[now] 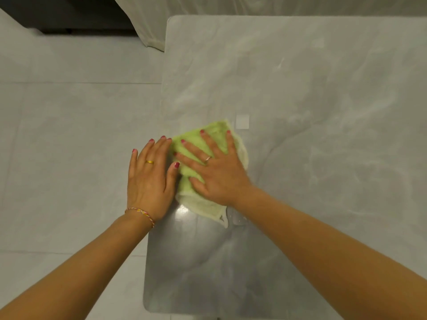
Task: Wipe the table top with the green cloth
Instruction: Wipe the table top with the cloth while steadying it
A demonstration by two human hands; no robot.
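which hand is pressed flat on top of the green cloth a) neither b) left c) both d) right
d: the right hand lies spread flat on the green cloth, while the left hand rests beside it at the table top edge, only its thumb and fingertips meeting the cloth's border.

Pale grey glossy tiled floor (69, 100) left of frame. Cream sheer curtain hem (147, 35) hanging at top, touching floor. Dark furniture base (69, 17) top left, behind curtain; details too dim to tell.
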